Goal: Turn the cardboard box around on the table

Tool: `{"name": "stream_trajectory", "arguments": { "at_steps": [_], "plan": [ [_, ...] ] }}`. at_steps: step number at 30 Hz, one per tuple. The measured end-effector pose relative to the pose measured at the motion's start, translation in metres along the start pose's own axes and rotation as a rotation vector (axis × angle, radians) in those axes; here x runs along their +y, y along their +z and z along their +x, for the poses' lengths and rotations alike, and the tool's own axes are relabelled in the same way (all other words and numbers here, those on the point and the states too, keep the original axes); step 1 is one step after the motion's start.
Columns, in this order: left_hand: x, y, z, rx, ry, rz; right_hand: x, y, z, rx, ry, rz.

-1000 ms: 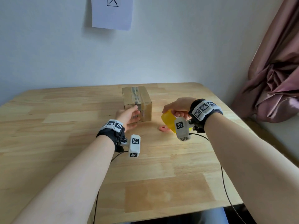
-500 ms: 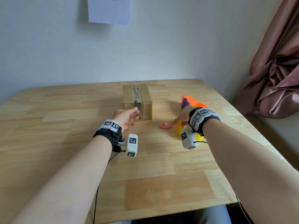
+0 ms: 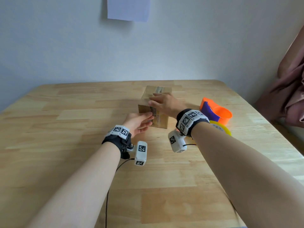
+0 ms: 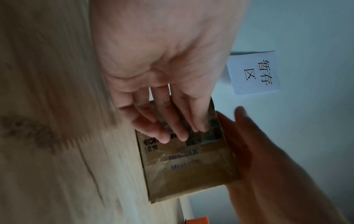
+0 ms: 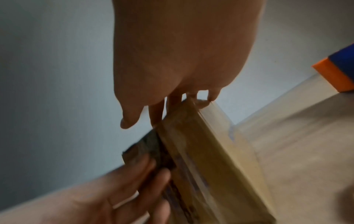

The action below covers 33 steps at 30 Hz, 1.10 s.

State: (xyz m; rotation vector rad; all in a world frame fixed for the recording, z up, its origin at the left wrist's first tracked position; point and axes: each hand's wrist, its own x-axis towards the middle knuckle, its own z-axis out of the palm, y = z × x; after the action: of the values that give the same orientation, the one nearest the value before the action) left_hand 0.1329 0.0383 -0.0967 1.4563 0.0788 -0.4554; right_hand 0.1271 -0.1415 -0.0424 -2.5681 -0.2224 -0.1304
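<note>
The right hand point(image 3: 166, 104) covers much of the cardboard box point(image 3: 160, 120) top, and its wrist hides most of the yellow tape roll point(image 3: 221, 128). The wall paper point(image 3: 129, 8) runs off the top edge. The box's printing is too blurred to read.

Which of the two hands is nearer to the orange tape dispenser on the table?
The right hand. It lies on top of the cardboard box, just left of the orange tape dispenser. The left hand touches the box's near face, farther from the dispenser.
</note>
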Motion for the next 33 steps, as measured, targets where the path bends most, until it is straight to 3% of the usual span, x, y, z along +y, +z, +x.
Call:
{"name": "stream_trajectory", "arguments": {
  "at_steps": [5, 22, 26, 31, 33],
  "plan": [
    [-0.008, 0.001, 0.006, 0.018, 0.017, -0.025, 0.012, 0.016, 0.0, 0.099, -0.003, 0.041],
    [-0.018, -0.005, 0.011, -0.074, -0.056, -0.085, 0.023, 0.032, 0.006, 0.217, -0.035, 0.007],
    [-0.017, -0.007, 0.012, -0.088, -0.088, -0.06, 0.023, 0.032, 0.004, 0.189, -0.045, -0.065],
    [-0.017, -0.006, 0.01, -0.078, -0.091, -0.059, 0.023, 0.021, 0.0, 0.053, -0.07, -0.224],
    [-0.016, -0.006, 0.009, -0.076, -0.09, -0.059, 0.02, 0.021, -0.001, 0.082, -0.048, -0.177]
  ]
}}
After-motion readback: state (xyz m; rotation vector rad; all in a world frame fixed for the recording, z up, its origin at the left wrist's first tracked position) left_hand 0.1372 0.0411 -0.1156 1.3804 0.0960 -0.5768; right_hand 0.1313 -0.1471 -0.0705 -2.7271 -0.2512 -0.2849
